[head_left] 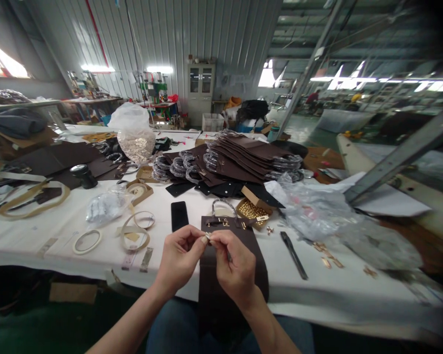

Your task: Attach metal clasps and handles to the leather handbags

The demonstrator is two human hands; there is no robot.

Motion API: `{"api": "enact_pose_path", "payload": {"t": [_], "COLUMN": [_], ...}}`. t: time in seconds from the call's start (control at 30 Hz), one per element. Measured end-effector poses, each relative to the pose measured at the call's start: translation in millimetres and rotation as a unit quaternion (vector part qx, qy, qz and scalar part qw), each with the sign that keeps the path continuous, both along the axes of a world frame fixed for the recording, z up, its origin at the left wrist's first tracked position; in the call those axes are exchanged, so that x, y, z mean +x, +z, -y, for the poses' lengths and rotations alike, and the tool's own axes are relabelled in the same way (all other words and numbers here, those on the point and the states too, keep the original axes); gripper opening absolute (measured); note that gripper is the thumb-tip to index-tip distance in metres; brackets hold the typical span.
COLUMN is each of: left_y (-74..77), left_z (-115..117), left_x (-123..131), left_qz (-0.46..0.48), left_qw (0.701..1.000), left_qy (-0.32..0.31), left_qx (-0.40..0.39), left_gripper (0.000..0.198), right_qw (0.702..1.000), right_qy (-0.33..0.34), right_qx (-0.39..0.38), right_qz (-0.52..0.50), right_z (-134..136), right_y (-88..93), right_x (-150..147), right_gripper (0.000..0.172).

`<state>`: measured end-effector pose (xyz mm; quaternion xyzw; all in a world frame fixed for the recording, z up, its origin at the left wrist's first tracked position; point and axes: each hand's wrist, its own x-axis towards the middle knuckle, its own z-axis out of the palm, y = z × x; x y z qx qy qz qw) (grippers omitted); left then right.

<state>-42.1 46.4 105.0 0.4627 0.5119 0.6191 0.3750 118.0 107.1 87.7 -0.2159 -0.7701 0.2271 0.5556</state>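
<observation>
The left hand point(180, 256) and right hand point(236, 264) meet fingertip to fingertip, each with thumb and forefinger pinched on a small shiny piece point(208, 236), mostly hidden. They are above a brown bag panel point(208, 284), which overhangs the worktop point(280, 287) edge. A phone point(179, 215) lies near the left hand; a box of gold studs point(250, 212) sits beyond the right.

Workshop: stacked bag panels point(239, 155), green machine point(159, 88), corrugated metal wall point(221, 32).
</observation>
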Motion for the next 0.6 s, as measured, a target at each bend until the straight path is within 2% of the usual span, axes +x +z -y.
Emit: {"api": "enact_pose_path", "payload": {"t": [0.1, 0.2, 0.23, 0.3, 0.33, 0.4, 0.5, 0.6], "left_y": [-4.8, -14.1, -16.4, -18.0, -17.5, -15.2, -15.1, -24.7], "left_z": [-8.0, -16.8, -17.9, -17.2, -16.0, -14.6, -18.6, -28.1], "left_x": [-1.9, -11.7, -14.9, -20.0, -22.5, -29.3, -47.0, -71.0], "left_qz": [0.038, 0.129, 0.144, 0.114, 0.081, 0.018, -0.033, -0.083], "left_qw": [0.999, 0.99, 0.988, 0.993, 0.996, 1.0, 0.998, 0.994], "left_qy": [0.01, 0.044, 0.045, 0.024, 0.016, 0.019, 0.044, 0.046], "left_qx": [-0.009, -0.034, -0.04, -0.033, -0.022, 0.003, 0.032, 0.051], "left_gripper": [0.03, 0.035, 0.036, 0.035, 0.034, 0.033, 0.036, 0.069], "right_qw": [1.0, 0.998, 0.998, 0.995, 0.988, 0.966, 0.947, 0.943], "right_qy": [0.016, 0.037, 0.026, -0.03, -0.061, -0.095, -0.073, -0.086], "right_qx": [0.017, 0.018, 0.005, -0.067, -0.121, -0.219, -0.303, -0.32], "right_qz": [-0.006, -0.049, -0.056, -0.063, -0.071, -0.095, -0.082, -0.021], "right_z": [10.3, 16.9, 14.6, 1.1, -9.2, -31.8, -56.6, -64.7], "right_y": [6.6, 14.3, 14.3, 7.2, -0.5, -23.1, -63.9, -93.8], "right_x": [7.5, 14.7, 16.3, 19.2, 21.2, 26.8, 38.2, 44.7], "right_gripper": [0.027, 0.023, 0.019, 0.011, 0.012, 0.023, 0.045, 0.054]}}
